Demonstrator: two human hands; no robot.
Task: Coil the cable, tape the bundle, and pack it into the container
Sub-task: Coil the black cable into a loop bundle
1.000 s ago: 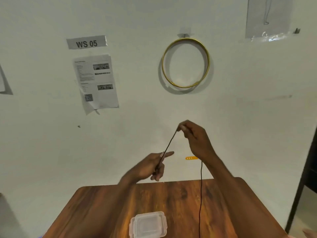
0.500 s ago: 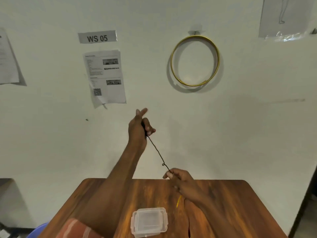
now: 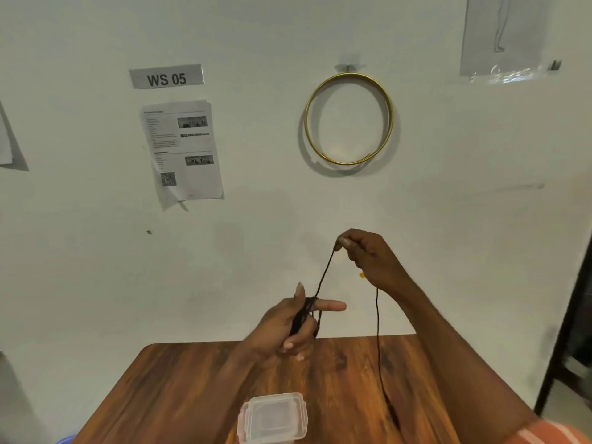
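Above the counter (image 3: 198,389), the cable (image 3: 324,277) is pinched by the right hand (image 3: 371,257) and gripped, coiled, by the left hand (image 3: 288,325); even tension should be kept.

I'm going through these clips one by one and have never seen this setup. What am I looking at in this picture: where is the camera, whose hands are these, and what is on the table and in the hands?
There is no machine here. The one picture comes from a camera worn on a person's head, looking forward and down, so the two arms reaching in are that person's own.

The left hand has a thin black cable wound in several loops round its fingers, with the forefinger and thumb stretched out. The right hand, raised higher, pinches the same cable between thumb and fingertip; the rest of it hangs down from that hand to the wooden table.

Near the front edge of the table stands a small clear plastic container with its lid on.

On the wall behind hang a gold ring, a sign reading WS 05 and a printed sheet.
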